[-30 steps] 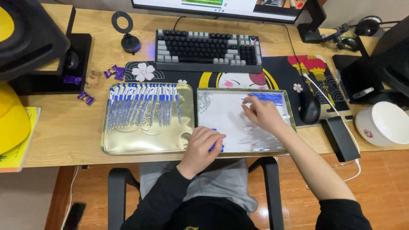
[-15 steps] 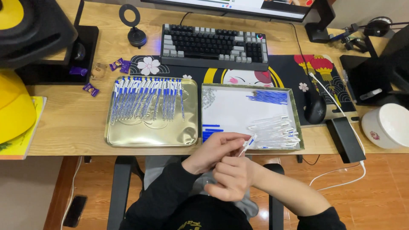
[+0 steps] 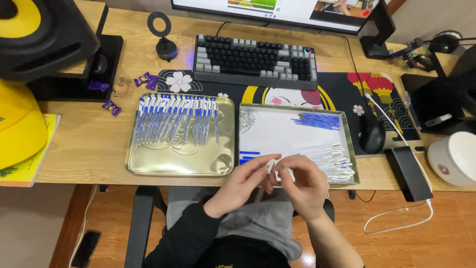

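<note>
My left hand point(image 3: 243, 184) and my right hand point(image 3: 303, 184) meet at the desk's front edge, both pinching one small white pen piece point(image 3: 275, 168) between the fingertips. Just beyond them stands a tray with a white lining point(image 3: 277, 130). It holds blue refills point(image 3: 317, 120) at the back, clear pen barrels point(image 3: 331, 160) at the right, a few blue parts point(image 3: 250, 156) at the front left and small springs point(image 3: 247, 119). To the left a gold tray point(image 3: 148, 166) holds a row of several finished blue-and-white pens point(image 3: 173, 121).
A keyboard point(image 3: 255, 60) and patterned desk mat point(image 3: 337, 89) lie behind the trays, a black mouse point(image 3: 372, 134) and phone point(image 3: 407, 172) to the right, a white bowl point(image 3: 453, 160) farther right. Purple candies point(image 3: 111, 106), a speaker point(image 3: 44, 34) and yellow helmet point(image 3: 17, 126) sit left.
My right hand left the white tray's barrels and came back to the desk edge. Both hands now meet there around a small white piece, slightly higher than half a second ago.
</note>
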